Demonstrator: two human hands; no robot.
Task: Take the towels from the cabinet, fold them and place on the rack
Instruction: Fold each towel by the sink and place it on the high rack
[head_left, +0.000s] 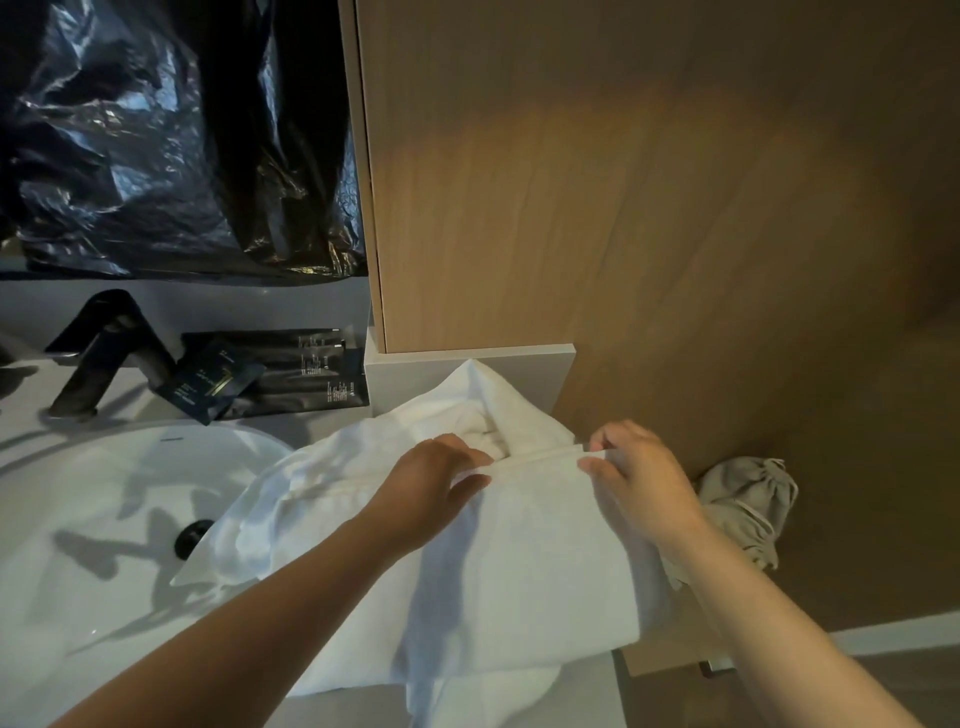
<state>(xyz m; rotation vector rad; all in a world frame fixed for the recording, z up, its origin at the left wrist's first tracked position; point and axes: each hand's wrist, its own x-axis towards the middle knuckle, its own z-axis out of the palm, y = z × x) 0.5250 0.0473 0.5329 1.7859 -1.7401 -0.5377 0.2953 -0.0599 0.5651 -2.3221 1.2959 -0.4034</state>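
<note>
Far left of the hands are one white sink (78, 587), one black tap (101, 353) and some dark packets (291, 374), too dark to count. Under the two hands lies one white towel (524, 566). The bunched part behind it may be more, I cannot tell. The left hand (434, 486) and the right hand (641, 480) are a little apart, and both pinch one towel edge. This looks like the folding step. Next, that edge needs carrying over evenly. Right of the hands is one grey bag (748, 504).
</note>
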